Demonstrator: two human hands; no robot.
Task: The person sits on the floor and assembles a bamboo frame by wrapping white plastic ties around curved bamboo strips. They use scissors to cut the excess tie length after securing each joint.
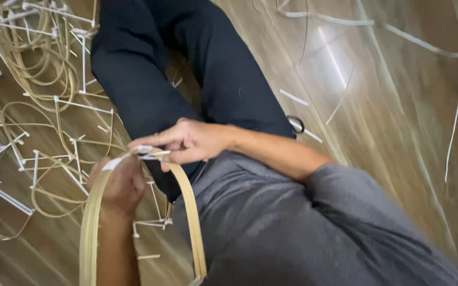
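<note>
A bent hoop of flat pale cane strips runs from the bottom of the view up to my hands. My left hand grips the top of the hoop from below, fingers curled round it. My right hand pinches a thin white strip at the same joint, wrapped over the cane where the two ends meet. Both hands touch at the joint, above my dark trouser legs.
A tangle of cane loops tied with white strips covers the wooden floor on the left. Loose thin strips lie on the floor at right. A small dark ring rests beside my leg.
</note>
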